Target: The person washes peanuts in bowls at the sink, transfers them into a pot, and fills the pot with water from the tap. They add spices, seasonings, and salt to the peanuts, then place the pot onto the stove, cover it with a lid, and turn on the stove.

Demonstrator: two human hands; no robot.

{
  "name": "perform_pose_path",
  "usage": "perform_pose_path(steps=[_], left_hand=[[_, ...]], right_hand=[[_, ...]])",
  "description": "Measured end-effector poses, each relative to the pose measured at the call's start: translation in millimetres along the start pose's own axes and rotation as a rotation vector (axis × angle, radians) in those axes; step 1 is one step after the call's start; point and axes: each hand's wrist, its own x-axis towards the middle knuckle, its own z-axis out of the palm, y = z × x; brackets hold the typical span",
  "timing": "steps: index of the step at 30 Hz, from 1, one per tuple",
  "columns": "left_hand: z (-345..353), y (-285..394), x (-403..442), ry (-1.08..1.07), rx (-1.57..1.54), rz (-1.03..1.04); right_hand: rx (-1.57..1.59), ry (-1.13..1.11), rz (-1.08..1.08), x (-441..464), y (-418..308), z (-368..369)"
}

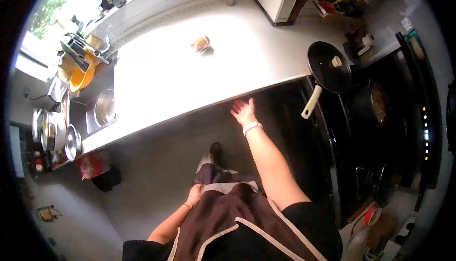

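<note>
My right hand (244,112) is stretched out just below the front edge of the white counter (161,71), its fingers apart and nothing in it. A pale band circles that wrist. Low in the view, my left hand (194,195) rests against the brown apron (223,213) at my waist; its fingers are too small and partly hidden to make out. On the counter, away from both hands, lies a small clear-wrapped brownish item (200,45).
A lidded black pan (327,66) with a cream handle sits on the stove at the right. To the left are a sink with a metal pot (105,107), a yellow basin (82,77) and metal lids. A white box (274,2) stands at the back.
</note>
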Motion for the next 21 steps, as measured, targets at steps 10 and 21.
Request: perform_pose_path(steps=[10, 21], left_hand=[[-67, -26, 48, -0.501, -0.035, -0.111], [-22, 41, 297, -0.514, 0.339, 0.204]], right_hand=[[0.045, 0.329, -0.074, 27, 21, -23], [-1.436, 0.87, -0.856, -110, -61, -228]])
